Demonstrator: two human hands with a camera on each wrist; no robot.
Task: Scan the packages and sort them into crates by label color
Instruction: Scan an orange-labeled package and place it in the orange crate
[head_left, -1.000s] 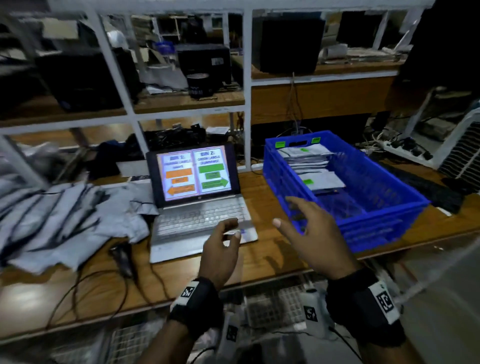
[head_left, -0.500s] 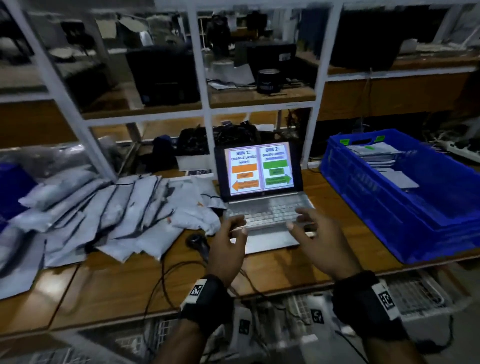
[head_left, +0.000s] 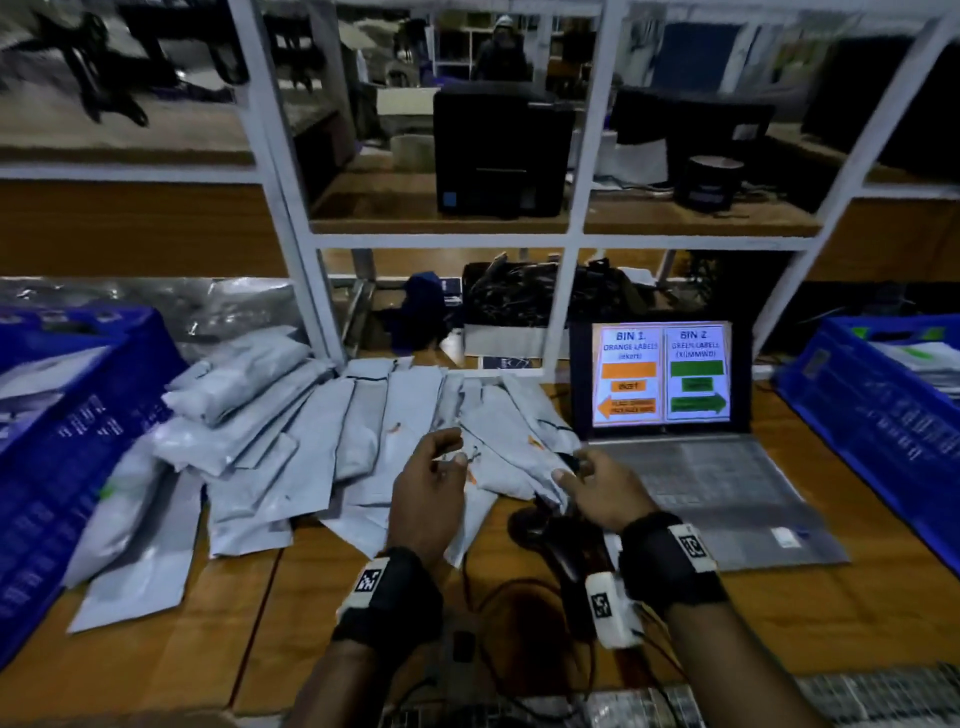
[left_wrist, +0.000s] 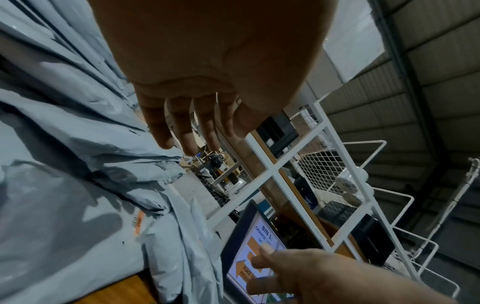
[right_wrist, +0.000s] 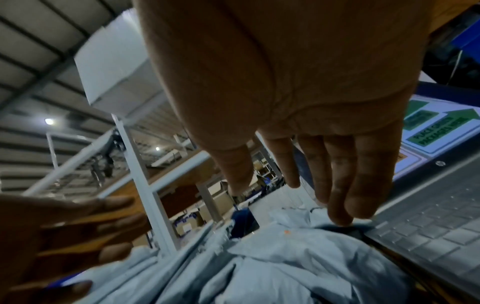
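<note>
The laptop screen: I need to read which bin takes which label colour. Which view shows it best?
The head view: the laptop screen faces the camera whole, orange Bin 1 panel left, green Bin 2 panel right. The left wrist view catches only the tilted orange side, partly behind the right hand. The right wrist view shows just the green corner.

Two crates (head_left: 62, 415), one laptop (head_left: 691, 467)

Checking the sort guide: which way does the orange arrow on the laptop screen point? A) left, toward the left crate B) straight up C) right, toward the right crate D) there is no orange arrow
A: on the laptop screen the orange arrow under BIN 1 points left, toward the left crate; the green arrow points right.
</note>
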